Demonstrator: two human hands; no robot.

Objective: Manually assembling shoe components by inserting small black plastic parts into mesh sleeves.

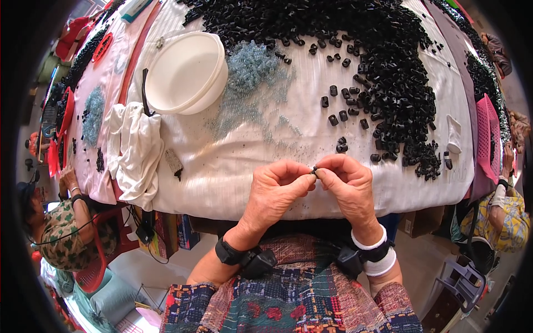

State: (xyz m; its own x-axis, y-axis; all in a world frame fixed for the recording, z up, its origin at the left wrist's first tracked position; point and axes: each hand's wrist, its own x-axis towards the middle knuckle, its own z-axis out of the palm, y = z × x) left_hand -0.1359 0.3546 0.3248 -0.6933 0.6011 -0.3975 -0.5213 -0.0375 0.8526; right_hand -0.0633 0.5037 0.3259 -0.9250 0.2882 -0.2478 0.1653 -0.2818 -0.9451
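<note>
My left hand [277, 191] and my right hand [347, 186] meet over the near edge of the cloth-covered table. Between their thumbs and forefingers they pinch one small black part [315, 171], mostly hidden by the fingertips. It looks like the small black plastic pieces [397, 94] heaped on the right and along the back. A few loose black pieces [342, 145] lie just beyond my right hand. Farther off, left of the middle, is a spread pile of small clear-bluish springs or rings [250, 69], too fine to tell which.
A white plastic bowl [186, 72] stands at the left, beside a crumpled white cloth [133, 155]. At the right are a small white packet [454, 133] and a pink basket [488, 139]. One person [69, 233] sits at the left, another [494, 222] at the right.
</note>
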